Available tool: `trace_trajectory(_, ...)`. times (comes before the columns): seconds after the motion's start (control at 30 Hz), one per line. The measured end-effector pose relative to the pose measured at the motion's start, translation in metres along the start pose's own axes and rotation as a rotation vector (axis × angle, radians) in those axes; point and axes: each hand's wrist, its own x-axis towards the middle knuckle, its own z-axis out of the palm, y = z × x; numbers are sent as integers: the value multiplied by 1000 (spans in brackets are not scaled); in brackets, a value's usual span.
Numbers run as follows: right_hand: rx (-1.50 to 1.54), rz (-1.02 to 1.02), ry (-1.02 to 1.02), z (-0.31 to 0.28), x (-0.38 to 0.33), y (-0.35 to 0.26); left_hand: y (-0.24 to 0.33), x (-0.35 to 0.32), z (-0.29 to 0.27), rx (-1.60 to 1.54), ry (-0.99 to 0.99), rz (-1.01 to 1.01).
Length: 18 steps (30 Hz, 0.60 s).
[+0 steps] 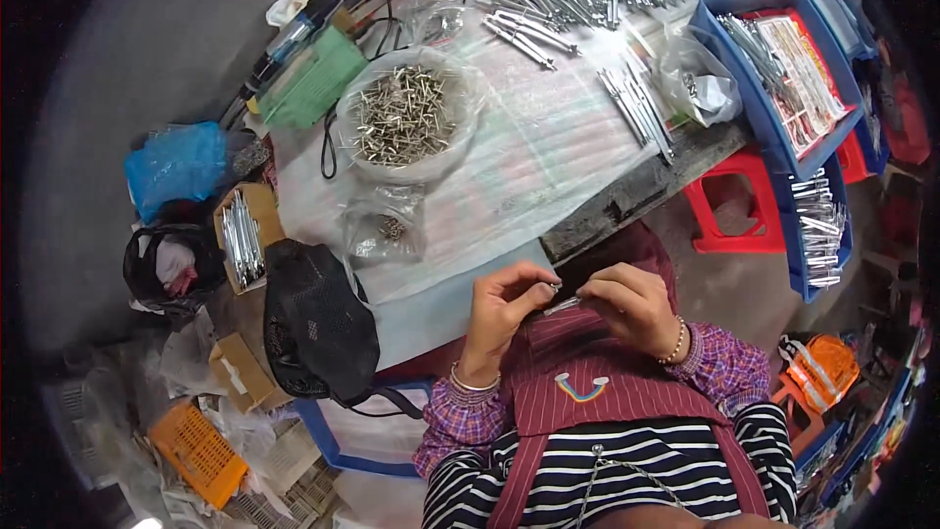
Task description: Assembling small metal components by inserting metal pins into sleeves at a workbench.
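Head view: both hands meet just above the lap, at the near edge of the table (pixel 587 220); the right hand (pixel 632 304) pinches one end of a small metal rod (pixel 562 306), fingers closed on it; the rod's long axis runs left-right, tilted slightly, its free end pointing at the left hand (pixel 504 299); that hand's fingertips are pinched near the free end, seemingly on a tiny piece; the bowl of screws (pixel 406 118) sits well apart, nearer the left hand
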Motion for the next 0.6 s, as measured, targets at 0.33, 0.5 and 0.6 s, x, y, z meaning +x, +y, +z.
trace_trajectory(0.33,-49,-173,-27,0,-5,4,-2,-1,-3,102,-129,29)
trace_trajectory(0.5,-53,-209,-45,-2,-6,5,-2,1,0,160,-160,49)
trace_trajectory(0.6,-55,-215,-49,-1,-7,7,0,1,1,179,-175,52)
